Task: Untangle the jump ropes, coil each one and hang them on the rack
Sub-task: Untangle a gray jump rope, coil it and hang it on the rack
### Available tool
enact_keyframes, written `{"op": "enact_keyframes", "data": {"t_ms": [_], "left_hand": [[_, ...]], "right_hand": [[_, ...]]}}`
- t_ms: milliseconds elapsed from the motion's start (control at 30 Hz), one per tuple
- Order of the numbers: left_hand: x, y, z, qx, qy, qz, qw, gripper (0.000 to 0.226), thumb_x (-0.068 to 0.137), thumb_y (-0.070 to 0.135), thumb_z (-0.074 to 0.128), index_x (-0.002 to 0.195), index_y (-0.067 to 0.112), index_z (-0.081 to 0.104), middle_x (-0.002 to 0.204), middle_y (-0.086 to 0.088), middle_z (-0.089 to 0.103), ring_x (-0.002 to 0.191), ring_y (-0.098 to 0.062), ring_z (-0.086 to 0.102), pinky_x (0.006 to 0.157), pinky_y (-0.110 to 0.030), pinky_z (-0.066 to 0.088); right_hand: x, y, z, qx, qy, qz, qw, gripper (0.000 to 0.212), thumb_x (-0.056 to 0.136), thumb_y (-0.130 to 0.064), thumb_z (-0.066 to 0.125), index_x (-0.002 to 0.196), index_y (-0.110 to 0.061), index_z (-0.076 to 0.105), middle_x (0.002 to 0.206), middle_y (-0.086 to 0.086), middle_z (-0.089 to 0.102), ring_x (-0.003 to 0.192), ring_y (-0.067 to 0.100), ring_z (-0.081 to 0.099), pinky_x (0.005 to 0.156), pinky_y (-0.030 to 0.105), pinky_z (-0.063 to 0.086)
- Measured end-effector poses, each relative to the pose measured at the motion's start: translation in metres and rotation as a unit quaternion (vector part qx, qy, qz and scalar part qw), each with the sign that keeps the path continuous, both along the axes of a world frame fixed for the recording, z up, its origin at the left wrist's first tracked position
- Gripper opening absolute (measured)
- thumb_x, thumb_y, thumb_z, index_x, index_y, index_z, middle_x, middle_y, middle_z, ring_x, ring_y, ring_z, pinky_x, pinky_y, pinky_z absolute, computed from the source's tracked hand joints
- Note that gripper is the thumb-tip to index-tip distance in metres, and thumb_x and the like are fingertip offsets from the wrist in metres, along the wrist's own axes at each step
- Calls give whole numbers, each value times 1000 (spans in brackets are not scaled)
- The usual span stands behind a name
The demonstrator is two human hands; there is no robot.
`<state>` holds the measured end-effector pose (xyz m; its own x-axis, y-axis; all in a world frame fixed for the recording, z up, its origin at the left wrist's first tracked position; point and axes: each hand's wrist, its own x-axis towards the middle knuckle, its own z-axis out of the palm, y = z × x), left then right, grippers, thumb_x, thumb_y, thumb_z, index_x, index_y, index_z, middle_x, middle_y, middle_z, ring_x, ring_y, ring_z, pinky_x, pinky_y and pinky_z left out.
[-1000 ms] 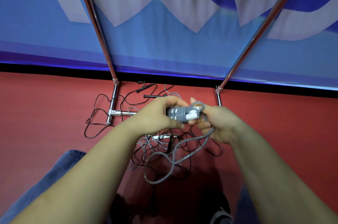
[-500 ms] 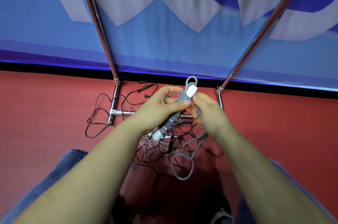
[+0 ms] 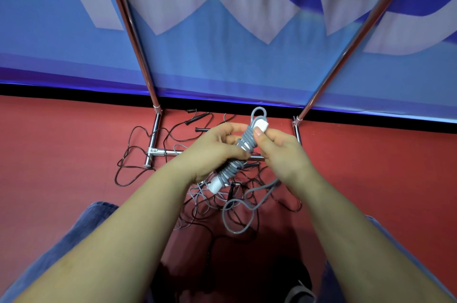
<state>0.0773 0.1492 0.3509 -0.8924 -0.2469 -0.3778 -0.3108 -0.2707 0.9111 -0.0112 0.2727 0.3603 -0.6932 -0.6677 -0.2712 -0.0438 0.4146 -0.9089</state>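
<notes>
The left hand (image 3: 212, 148) grips the grey rope (image 3: 243, 144), its fingers curled round the middle of the bundle, where the cord is wound in tight turns around the white handles (image 3: 261, 126). The bundle tilts, one white end poking up past the fingers, with a small grey loop above it, and the other end sticking out below the palm. The right hand (image 3: 279, 151) pinches the cord near the top of the bundle, thumb against the wraps; the rest of its fingers are curled, and what they hold is hard to tell from here. A loose grey tail hangs from under the right hand and loops down toward the floor (image 3: 61, 144).

On the red floor, below the hands, lies a tangle of thin dark ropes (image 3: 133, 156), spread around the rack (image 3: 154, 137) base, with black handles near the far edge of the floor, by the blue wall (image 3: 222, 67). Two chrome posts of the rack rise steeply on either side of the hands. Blue jeans (image 3: 81, 226) show at the bottom corners.
</notes>
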Motion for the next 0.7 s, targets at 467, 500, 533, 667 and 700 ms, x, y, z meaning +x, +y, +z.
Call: {"op": "enact_keyframes", "data": {"t_ms": [467,500,533,667,700], "left_hand": [[-1,5,-7,-202,24,35,979,59,63,14,87,115,13,60,97,-14,71,75,-12,62,79,-32,53],[-1,3,-5,-177,26,36,983,61,61,14,88,114,13,60,97,-17,70,75,-14,61,79,-35,53],[0,2,-3,-146,22,35,988,63,59,15,87,115,14,59,97,-19,69,75,-16,62,79,-37,52],[4,3,5,-41,-7,-29,999,46,66,21,75,108,11,59,77,-4,64,67,-15,59,67,-29,48],[4,5,6,-18,-6,-50,999,38,71,19,72,105,9,58,74,-2,62,63,-15,58,62,-28,48]], "right_hand": [[0,-1,-3,8,-8,-57,998,38,95,-30,51,61,-16,58,33,-14,34,33,3,32,41,12,24],[1,-1,-1,-12,-52,-55,997,36,96,-29,50,63,-19,60,34,-14,37,31,1,33,40,11,24],[1,-1,1,-36,-95,-53,993,37,96,-28,49,63,-21,63,37,-13,35,31,1,29,38,11,23],[3,-2,5,-93,-189,-27,977,26,96,-25,48,80,-14,64,51,-3,25,37,3,17,34,14,18],[4,-3,4,-92,-191,-22,977,25,96,-25,47,83,-12,65,51,-2,27,36,3,18,33,14,20]]}}
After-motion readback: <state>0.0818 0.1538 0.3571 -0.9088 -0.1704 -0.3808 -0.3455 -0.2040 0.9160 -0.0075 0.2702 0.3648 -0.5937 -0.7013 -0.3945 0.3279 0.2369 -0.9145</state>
